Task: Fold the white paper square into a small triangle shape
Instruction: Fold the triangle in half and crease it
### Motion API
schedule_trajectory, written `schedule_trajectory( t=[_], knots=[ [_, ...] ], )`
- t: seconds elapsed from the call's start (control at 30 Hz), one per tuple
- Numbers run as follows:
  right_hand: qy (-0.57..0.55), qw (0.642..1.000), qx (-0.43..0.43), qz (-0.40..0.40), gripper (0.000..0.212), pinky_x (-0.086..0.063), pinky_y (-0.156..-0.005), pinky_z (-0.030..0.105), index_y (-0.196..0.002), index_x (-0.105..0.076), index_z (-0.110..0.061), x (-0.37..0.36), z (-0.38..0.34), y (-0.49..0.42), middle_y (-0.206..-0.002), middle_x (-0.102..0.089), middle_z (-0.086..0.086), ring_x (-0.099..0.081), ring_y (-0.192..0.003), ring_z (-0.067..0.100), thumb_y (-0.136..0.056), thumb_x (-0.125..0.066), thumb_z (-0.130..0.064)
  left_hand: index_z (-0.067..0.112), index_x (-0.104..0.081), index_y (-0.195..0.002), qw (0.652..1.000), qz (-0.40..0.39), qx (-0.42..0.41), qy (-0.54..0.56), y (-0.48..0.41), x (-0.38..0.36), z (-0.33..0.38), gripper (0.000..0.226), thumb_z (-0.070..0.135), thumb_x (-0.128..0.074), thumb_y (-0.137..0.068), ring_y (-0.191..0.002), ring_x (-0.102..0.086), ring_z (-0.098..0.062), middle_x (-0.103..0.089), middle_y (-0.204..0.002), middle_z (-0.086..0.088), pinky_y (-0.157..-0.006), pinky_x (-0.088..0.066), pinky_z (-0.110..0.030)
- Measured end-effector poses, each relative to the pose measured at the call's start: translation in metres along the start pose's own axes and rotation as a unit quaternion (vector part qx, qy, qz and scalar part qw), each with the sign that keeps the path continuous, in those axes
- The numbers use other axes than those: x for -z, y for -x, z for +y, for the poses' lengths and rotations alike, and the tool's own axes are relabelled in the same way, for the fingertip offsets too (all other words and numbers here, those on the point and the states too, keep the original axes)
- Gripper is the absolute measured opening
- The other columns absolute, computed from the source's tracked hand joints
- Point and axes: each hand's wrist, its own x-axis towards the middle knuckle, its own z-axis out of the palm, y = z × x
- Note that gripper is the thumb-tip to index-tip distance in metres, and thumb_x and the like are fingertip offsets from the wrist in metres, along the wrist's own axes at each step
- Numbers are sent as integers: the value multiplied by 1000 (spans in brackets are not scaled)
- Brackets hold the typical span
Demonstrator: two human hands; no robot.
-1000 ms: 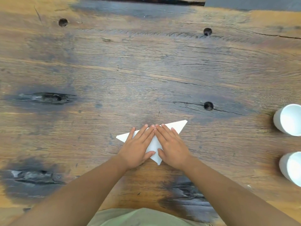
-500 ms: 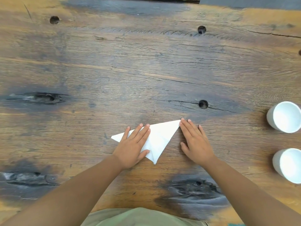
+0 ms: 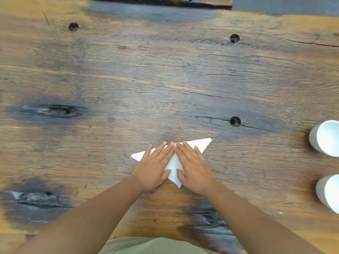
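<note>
The white paper (image 3: pixel 173 165) lies flat on the wooden table (image 3: pixel 165 88) as a folded triangle, long edge away from me, point toward me. My left hand (image 3: pixel 155 166) presses flat on its left half with fingers spread. My right hand (image 3: pixel 193 166) lies flat on the right half. The index fingertips of both hands meet near the middle of the long edge. Only the left tip, the right tip and a strip down the centre of the paper show between the hands.
Two white cups stand at the right edge of the table, one (image 3: pixel 325 137) farther and one (image 3: pixel 329 192) nearer. Dark knots and round holes (image 3: pixel 235 121) mark the wood. A grey surface (image 3: pixel 284 5) lies beyond the far edge.
My right hand had slid off the paper to the right half a second ago; it has come back onto the right half beside the left hand. The left hand stayed put.
</note>
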Motion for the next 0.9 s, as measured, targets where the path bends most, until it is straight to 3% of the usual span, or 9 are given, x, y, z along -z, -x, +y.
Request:
schedule_trajectory(
  t=[0.2, 0.5, 0.63, 0.73, 0.9],
  knots=[
    [1, 1000, -23, 7, 73, -3, -122, 50, -154, -20, -14, -3, 3, 3, -164, -16, 0, -4, -151, 18, -90, -49, -31, 19, -5, -158, 1000, -5, 2, 5, 0, -1, -1, 70, 45, -35, -100, -152, 7, -16, 7, -165, 7, -121, -3, -52],
    [-1, 988, -148, 37, 74, -7, -121, 53, -155, -14, -20, 18, 63, 34, -164, -9, -7, 1, -151, 11, -92, -50, -27, 19, 1, -157, 1000, -25, 10, -12, 0, 1, 2, 69, 46, -29, -102, -151, 14, -16, 14, -164, 6, -122, 1, -52],
    [6, 988, -154, 33, 72, -7, -121, 54, -155, -15, -20, 19, 64, 34, -164, -10, -7, 1, -151, 12, -92, -50, -27, 19, 1, -157, 1000, -23, 13, -11, -1, 2, 3, 69, 47, -29, -102, -151, 14, -16, 14, -164, 6, -122, 1, -51],
    [12, 985, -160, 64, 70, -8, -121, 55, -152, -23, -16, 20, 55, 28, -162, -21, -2, -7, -151, 18, -90, -52, -30, 19, 2, -157, 999, -30, 15, -17, -1, 4, 4, 69, 49, -28, -102, -151, 14, -16, 14, -164, 6, -122, -1, -51],
    [7, 996, -66, 59, 69, -5, -122, 48, -151, -31, -11, 14, 30, 19, -161, -26, 2, -8, -151, 19, -88, -52, -33, 19, -4, -158, 999, -23, 27, -5, 4, 9, 7, 67, 45, -32, -102, -152, 9, -19, 13, -165, 4, -122, -6, -52]
  ],
)
